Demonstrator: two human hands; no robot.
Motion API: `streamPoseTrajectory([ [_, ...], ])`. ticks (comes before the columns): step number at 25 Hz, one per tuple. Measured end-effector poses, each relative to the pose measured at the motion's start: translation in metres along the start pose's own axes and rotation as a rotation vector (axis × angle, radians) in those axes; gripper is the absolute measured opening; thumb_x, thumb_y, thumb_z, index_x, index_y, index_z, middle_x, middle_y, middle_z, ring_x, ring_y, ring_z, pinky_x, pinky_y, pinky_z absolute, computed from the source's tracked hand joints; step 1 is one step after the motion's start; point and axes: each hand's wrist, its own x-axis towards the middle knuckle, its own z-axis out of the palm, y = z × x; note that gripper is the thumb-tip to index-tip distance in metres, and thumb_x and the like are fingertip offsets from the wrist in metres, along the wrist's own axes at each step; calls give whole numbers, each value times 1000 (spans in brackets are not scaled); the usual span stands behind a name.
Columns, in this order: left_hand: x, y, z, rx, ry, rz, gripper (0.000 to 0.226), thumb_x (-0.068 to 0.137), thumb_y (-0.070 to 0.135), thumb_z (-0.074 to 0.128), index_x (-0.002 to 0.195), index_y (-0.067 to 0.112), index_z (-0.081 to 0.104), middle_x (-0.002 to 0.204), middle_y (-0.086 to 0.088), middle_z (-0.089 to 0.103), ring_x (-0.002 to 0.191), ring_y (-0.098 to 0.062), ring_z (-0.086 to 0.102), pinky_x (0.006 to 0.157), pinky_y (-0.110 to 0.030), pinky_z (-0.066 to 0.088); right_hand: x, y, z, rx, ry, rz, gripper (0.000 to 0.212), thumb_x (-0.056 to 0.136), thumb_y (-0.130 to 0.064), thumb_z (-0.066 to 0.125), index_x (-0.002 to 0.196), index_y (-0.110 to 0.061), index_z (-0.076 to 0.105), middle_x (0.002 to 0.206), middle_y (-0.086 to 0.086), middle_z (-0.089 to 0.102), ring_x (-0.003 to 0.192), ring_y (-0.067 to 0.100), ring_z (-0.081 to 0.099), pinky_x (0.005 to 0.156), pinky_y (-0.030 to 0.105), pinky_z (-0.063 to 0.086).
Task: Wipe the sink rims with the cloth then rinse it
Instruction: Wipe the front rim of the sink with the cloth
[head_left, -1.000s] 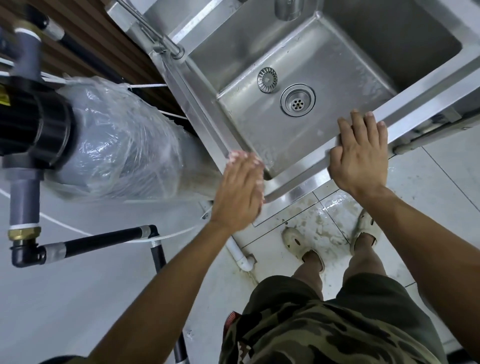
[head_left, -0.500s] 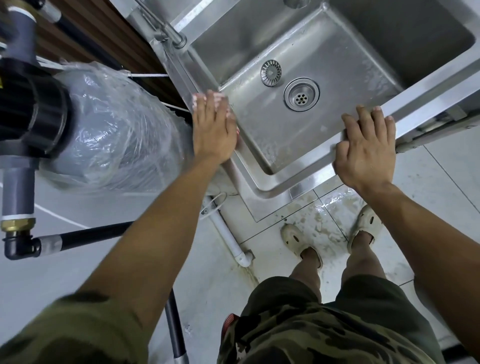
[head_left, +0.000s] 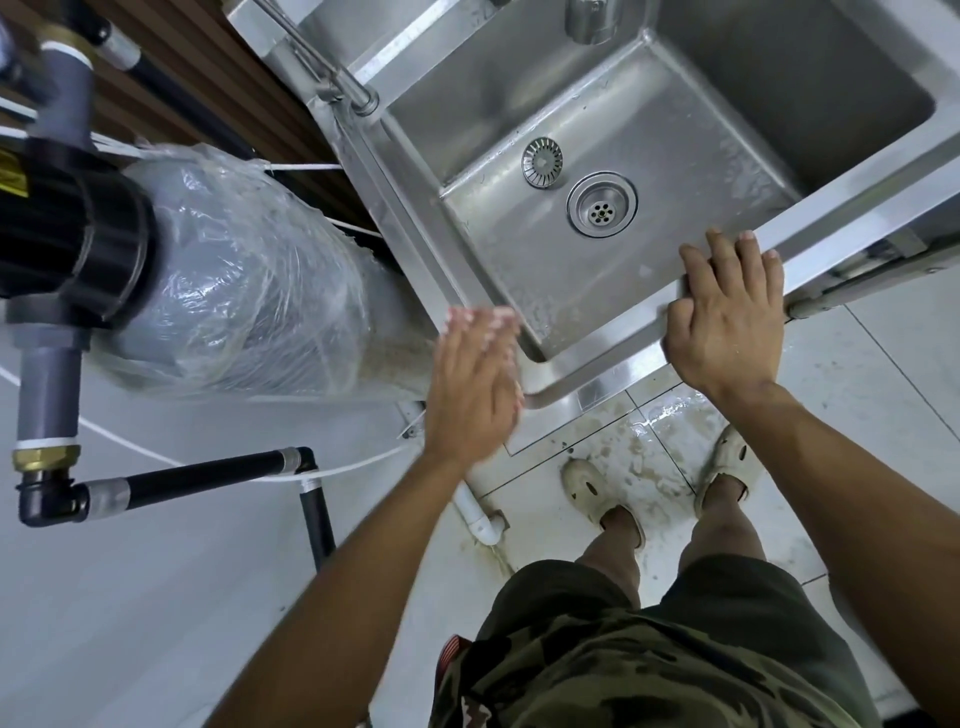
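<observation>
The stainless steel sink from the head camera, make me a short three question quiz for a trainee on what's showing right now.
1. True or false: the right hand rests flat on the front rim of the stainless steel sink.
2. Which lies loose on the basin floor beside the round drain opening? A) a sponge B) the round metal strainer basket C) a cup
3. Fill in: the blurred left hand is at the sink's near ___ corner.

Key: 1 true; 2 B; 3 left. No cloth shows under the left hand; blur hides its palm.
</observation>
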Motion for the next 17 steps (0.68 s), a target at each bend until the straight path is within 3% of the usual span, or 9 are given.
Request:
streamPoseTrajectory([
  [7,134,-63,-42,108,-11,-261,61,106,39,24,165,29,13,174,-8,5,160,-32,-7,130,-47,-5,-2,2,2,2,-28,9,59,94,-30,32,148,-10,45,160,16,38,152,39,22,127,52,10],
  [11,72,-18,-20,106,15,-192,61,107,41,20,166,24,15,174,-11,9,160,-34,-4,130,-49,2,0,0,0,12,-51,12,63,94,-34,27,150,-11,44,161,17,36,154,39,20,128,51,7],
  [14,0,22,-1,73,-24,-127,61,108,40,26,166,24,15,174,-7,4,160,-28,-7,130,-45,-5,0,1,-2,13,-70,-4,64,95,-36,25,151,-10,44,162,17,36,154,39,20,128,53,7],
  [17,18,8,-6,102,-35,-107,60,107,40,27,164,22,24,173,-8,11,161,-27,-2,130,-42,-6,0,1,-6,-36,-112,-44,63,97,-35,24,152,-9,41,163,19,32,154,40,18,127,55,9],
])
